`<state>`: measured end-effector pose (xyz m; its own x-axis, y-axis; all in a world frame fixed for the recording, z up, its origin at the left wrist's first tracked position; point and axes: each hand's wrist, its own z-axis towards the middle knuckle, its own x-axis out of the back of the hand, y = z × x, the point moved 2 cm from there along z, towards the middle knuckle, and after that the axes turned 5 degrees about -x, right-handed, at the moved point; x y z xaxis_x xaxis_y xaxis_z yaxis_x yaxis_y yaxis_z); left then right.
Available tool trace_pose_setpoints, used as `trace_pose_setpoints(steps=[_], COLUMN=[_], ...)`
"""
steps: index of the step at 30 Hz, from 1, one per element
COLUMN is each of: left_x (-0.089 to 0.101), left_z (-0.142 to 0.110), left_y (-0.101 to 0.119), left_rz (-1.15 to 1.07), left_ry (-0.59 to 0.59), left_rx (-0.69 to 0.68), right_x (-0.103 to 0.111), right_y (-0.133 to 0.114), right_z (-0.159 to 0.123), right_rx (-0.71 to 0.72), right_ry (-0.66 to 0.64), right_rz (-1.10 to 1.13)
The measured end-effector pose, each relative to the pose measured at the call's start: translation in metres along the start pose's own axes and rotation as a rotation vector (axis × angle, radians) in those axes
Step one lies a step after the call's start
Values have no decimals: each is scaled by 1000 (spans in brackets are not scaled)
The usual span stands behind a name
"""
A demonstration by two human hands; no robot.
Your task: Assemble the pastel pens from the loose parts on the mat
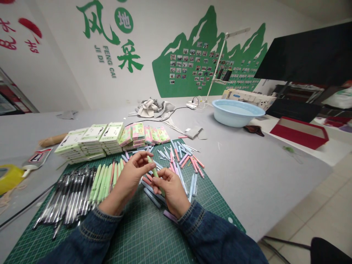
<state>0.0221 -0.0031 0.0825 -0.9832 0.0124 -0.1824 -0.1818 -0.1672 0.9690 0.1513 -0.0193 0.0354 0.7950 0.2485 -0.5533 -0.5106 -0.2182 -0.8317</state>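
Note:
My hands are above a green cutting mat [154, 234], and both hold a pale green pen [155, 174]. My left hand [129, 179] pinches its upper end, while my right hand [170, 192] grips it lower down. Pastel blue, pink and purple pens [181, 157] lie scattered beneath and beyond my right hand. To the left of my left hand lie a row of pale green pens [103, 183] and a row of black pens [68, 198]. Stacks of white-and-green packets [93, 137] and pink-and-green packets [139, 134] stand beyond the mat.
The grey table [247, 176] has an edge at the right. On it are a pale blue plastic basin [235, 112], crumpled cloth [154, 109], a power strip [191, 105], a yellow tape roll [9, 176] and a glue tube [37, 159]. A red box [299, 132] stands beyond the edge.

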Motion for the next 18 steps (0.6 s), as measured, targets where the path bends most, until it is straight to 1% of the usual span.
trace_pose_setpoints(steps=[1, 2, 5, 6, 7, 9, 11, 15, 16, 18], left_x=[1, 0, -3, -4, -4, -3, -1, 3, 3, 3], left_z=[0, 0, -2, -2, -2, -1, 1, 1, 1, 1], left_y=[-1, -2, 0, 1, 1, 0, -3, -10, -10, -11], left_rz=[3, -14, -89, -84, -60, 8, 27, -70, -83, -80], left_ry=[1, -24, -153, -156, -136, -65, -28, -92, -103, -96], left_rx=[8, 32, 97, 88, 66, 21, 30, 147, 161, 150], right_x=[0, 0, -1, -1, 0, 1, 1, -3, -4, -4], right_y=[0, 0, 1, 1, 1, 1, 1, 0, 0, 0], right_z=[0, 0, 1, 1, 1, 1, 1, -1, -2, -2], right_rx=[-4, -8, -19, -19, -17, -17, -47, -166, -175, -149], right_ry=[-2, -10, -44, -51, -52, -38, -54, -178, -183, -138], right_rz=[9, 20, 41, 37, 32, 34, 57, 130, 140, 128])
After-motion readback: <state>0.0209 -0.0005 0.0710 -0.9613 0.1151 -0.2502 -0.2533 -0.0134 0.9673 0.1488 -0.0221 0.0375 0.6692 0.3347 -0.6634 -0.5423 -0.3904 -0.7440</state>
